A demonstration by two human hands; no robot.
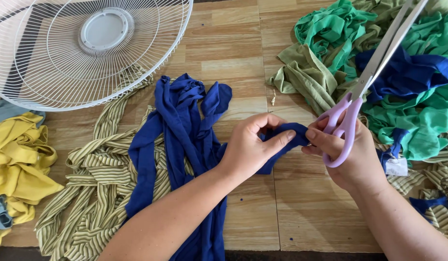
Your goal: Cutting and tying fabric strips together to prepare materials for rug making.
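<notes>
Blue strip (185, 145): long band of soft knit cloth, bunched on the worktop (248, 53) at centre; its near end runs right, into both our hands.
Position: the strip lies over a striped olive cloth (95, 193) and trails off the near edge of the view.
Left hand (250, 145): closed on the strip end, thumb on top, fingers curled under.
Right hand (352, 152): pinches the same end between thumb and fingertips, just beside the left hand. The scissors (366, 82) hang on this hand by their lilac handles, blades pointing up and away. We cannot tell whether the blades are fully shut.
Handling, weight: we judge the strip light; one hand should lift it.
Handling, stiffness: limp and stretchy. It will sag, twist and curl at the edges unless held taut between two grips.
Handling, slip: the surface looks matte, so we expect little slip in a firm pinch.
Grip point: we would hold close to the end, hands near each other, to keep a short flat span.
Right side: a heap of green cloth (417, 121), olive and blue scraps lies on the worktop.
Left side: yellow cloth (16, 159) lies folded near a white fan guard (88, 48).
</notes>
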